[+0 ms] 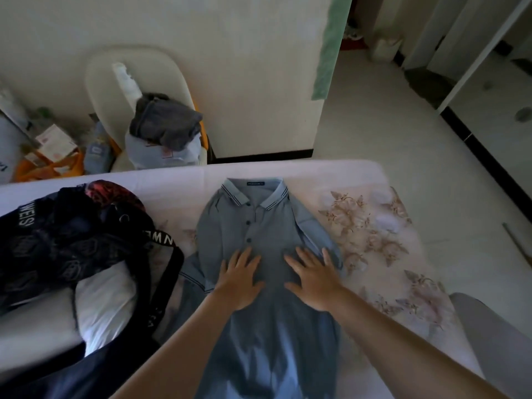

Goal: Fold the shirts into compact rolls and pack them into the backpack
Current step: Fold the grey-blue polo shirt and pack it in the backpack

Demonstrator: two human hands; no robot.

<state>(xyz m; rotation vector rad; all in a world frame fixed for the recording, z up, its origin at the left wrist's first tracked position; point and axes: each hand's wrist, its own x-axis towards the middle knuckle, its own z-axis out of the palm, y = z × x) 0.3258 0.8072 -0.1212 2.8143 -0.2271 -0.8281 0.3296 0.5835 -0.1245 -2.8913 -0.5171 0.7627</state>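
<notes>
I am looking into a home bedroom: a bed [374,180] with a flowered sheet [371,234] fills my view, a cream chair [100,70] heaped with clothes [164,125] stands by the plain wall [244,67], and bags and boxes [54,151] clutter the floor.

Shirt [259,254] flat on bed [374,180], collar toward far edge; backpack [72,240] left of it; my hands on shirt middle.

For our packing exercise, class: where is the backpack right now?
In the head view the backpack lies on the bed at the left, beside the blue shirt that the left hand and right hand press flat.
</notes>
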